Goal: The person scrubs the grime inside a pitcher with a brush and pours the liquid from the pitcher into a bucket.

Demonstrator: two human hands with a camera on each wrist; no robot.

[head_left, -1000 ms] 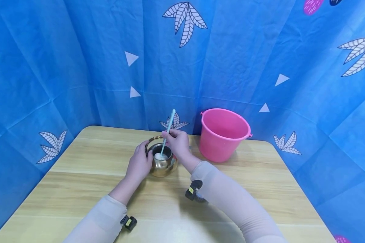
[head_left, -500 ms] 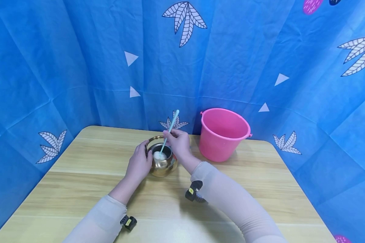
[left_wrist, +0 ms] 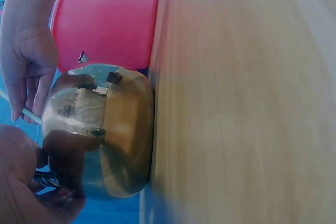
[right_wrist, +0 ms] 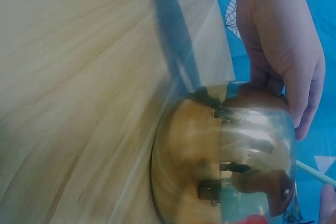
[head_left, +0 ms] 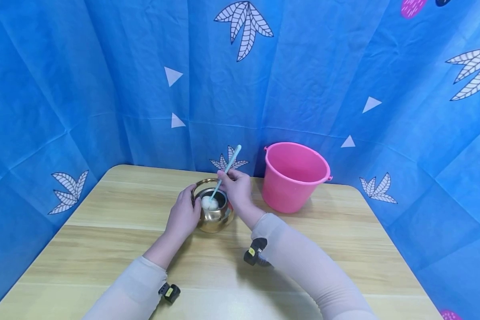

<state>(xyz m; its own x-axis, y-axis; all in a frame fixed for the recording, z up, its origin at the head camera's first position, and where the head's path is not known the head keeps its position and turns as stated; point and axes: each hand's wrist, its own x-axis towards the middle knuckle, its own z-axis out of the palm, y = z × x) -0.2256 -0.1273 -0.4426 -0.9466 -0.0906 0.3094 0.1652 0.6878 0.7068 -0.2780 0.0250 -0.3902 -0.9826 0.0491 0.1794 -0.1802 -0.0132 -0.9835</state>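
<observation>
A shiny gold kettle (head_left: 213, 223), lidless and with a raised loop handle, stands upright on the wooden table. My left hand (head_left: 184, 212) holds it on its left side, thumb at the mouth and fingers at the handle, as the left wrist view also shows. My right hand (head_left: 238, 190) pinches the pale blue stick of a brush (head_left: 234, 159) above the opening. The stick slants down to the left, and its round white head (head_left: 210, 203) sits in the kettle's mouth at the near left rim. In the right wrist view the kettle (right_wrist: 226, 156) hides most of the brush.
Just right of the kettle, near the table's back edge, stands a pink bucket (head_left: 290, 195). Blue patterned curtain (head_left: 224, 102) hangs behind and on both sides of the table (head_left: 208, 275).
The brush stick's upper end has swung to the right. Its white head has shifted slightly left and up in the kettle's mouth. My left hand and the kettle have stayed in place.
</observation>
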